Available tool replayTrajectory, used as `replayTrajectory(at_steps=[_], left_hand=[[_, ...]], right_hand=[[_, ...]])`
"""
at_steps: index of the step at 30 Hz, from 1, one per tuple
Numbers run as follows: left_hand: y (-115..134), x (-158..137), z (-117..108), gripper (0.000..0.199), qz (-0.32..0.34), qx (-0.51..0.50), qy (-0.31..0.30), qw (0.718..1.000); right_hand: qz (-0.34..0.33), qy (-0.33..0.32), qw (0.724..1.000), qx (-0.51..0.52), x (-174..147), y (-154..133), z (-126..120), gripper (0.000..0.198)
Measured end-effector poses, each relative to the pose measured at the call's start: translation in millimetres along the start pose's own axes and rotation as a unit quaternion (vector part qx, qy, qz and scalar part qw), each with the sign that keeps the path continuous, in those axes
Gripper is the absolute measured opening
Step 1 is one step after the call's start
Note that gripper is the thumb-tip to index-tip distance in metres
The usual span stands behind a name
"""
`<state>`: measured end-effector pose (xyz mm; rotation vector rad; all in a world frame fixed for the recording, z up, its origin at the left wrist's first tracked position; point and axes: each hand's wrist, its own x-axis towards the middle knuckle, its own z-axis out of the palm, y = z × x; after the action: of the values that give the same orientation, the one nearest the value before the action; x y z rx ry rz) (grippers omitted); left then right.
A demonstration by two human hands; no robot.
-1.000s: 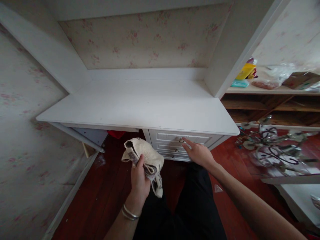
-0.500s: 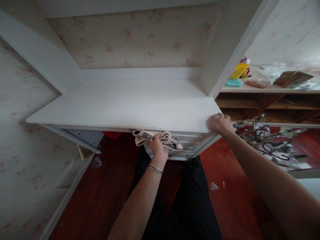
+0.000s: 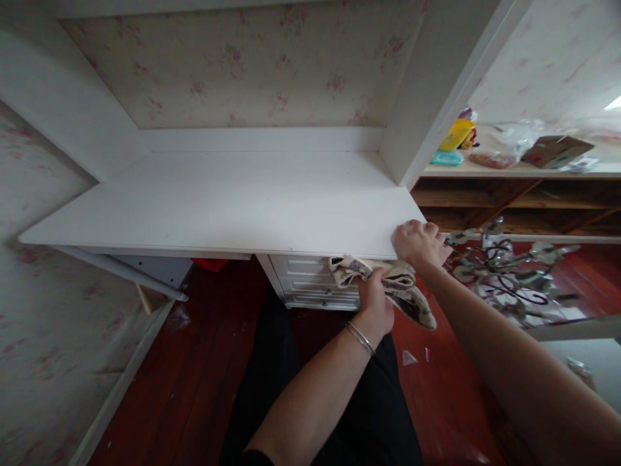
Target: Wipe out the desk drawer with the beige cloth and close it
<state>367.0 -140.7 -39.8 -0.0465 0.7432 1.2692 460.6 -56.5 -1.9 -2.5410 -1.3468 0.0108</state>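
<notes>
My left hand (image 3: 376, 301), with bangles at the wrist, is closed round a bunched cream-and-grey cloth (image 3: 400, 278). The cloth lies along the front edge of a white desk (image 3: 252, 204), in front of its drawers (image 3: 310, 285), and one end hangs down to the right. At the desktop's front right corner, my right hand (image 3: 421, 244) is closed over the edge with its knuckles up. Its fingertips are partly hidden.
Right of the desk, a chandelier (image 3: 514, 272) stands near my right forearm. Behind it, a low wooden shelf unit (image 3: 524, 169) bears a yellow item (image 3: 457, 134), plastic bags and a cardboard box (image 3: 555, 152). Small scraps (image 3: 409, 357) lie on the red floor (image 3: 160, 382).
My left hand has slid the cloth rightwards along the desk's front edge, closer to my right hand. The right hand stays at the corner. The view has shifted slightly.
</notes>
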Motion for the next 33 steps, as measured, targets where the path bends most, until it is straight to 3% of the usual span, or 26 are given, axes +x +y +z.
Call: replayTrajectory(at_steps=[4,7,12,17,24,29,33], left_hand=[[-32,19,0,0.016,-0.085,-0.033,0.004,0.996],[-42,31,-7,0.017,-0.135,-0.056,0.017,0.989],[-36,43,-36,0.027,-0.11,-0.077,0.06,0.989],[-4,55,-76,0.019,-0.036,-0.067,0.111,0.991],[80,61,-117,0.014,0.109,-0.039,0.186,0.976],[126,28,-100,0.023,0.238,-0.025,0.162,0.957],[132,-6,-66,0.03,0.289,-0.016,0.09,0.953]], right_hand=[[-0.001,0.0,1.0,0.002,0,1,0,0.055],[-0.004,-0.001,1.0,0.001,1,1,0,0.056],[0.004,-0.001,1.0,0.004,2,1,-1,0.056],[0.008,-0.001,1.0,0.004,2,0,-2,0.055],[0.008,0.0,1.0,0.009,0,-1,-4,0.056],[0.008,-0.002,1.0,0.012,0,-1,-3,0.056],[0.003,-0.004,1.0,0.016,0,0,-2,0.056]])
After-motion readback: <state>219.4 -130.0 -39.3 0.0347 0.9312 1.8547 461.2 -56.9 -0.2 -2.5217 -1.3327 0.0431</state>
